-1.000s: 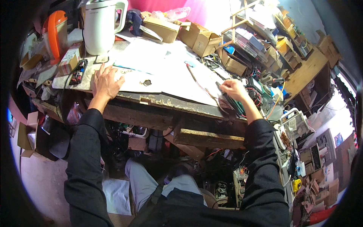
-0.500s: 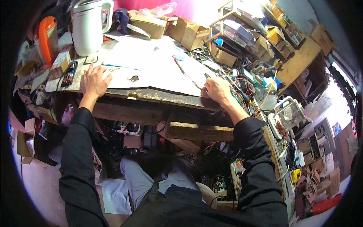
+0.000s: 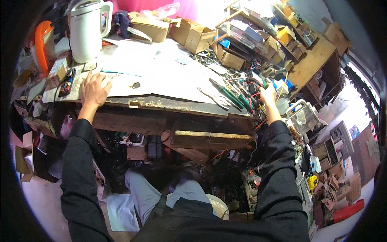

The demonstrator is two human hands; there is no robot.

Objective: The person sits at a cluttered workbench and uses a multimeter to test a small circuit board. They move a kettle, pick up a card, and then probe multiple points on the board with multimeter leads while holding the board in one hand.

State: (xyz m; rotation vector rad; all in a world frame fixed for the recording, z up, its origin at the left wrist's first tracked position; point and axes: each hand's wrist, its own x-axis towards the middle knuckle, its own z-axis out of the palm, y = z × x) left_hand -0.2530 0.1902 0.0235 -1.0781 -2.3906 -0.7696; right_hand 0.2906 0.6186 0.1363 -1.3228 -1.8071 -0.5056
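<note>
My left hand (image 3: pixel 94 90) rests on the pale sheet (image 3: pixel 161 82) covering the worktop, fingers apart and holding nothing, just below a white jug-shaped appliance (image 3: pixel 84 32). Beside it lie a small dark wired component (image 3: pixel 67 82) and a boxed item (image 3: pixel 56 72). My right hand (image 3: pixel 268 95) is closed around a green-handled tool (image 3: pixel 264 80) at the worktop's right, among red and black wires (image 3: pixel 250 82). Left of this hand lie long green tools (image 3: pixel 228 93) and a thin cable (image 3: pixel 211 97).
An orange appliance (image 3: pixel 43 46) stands at back left; open cardboard boxes (image 3: pixel 192 36) line the back. A cluttered rack (image 3: pixel 258 30) rises at back right, near a clear plastic appliance (image 3: pixel 302 117). My legs (image 3: pixel 143 191) are under the worn wooden edge (image 3: pixel 169 105).
My right hand has moved rightward, away from the sheet's edge into the wires, uncovering the green tools. My left hand stays on the worktop; the view has shifted slightly.
</note>
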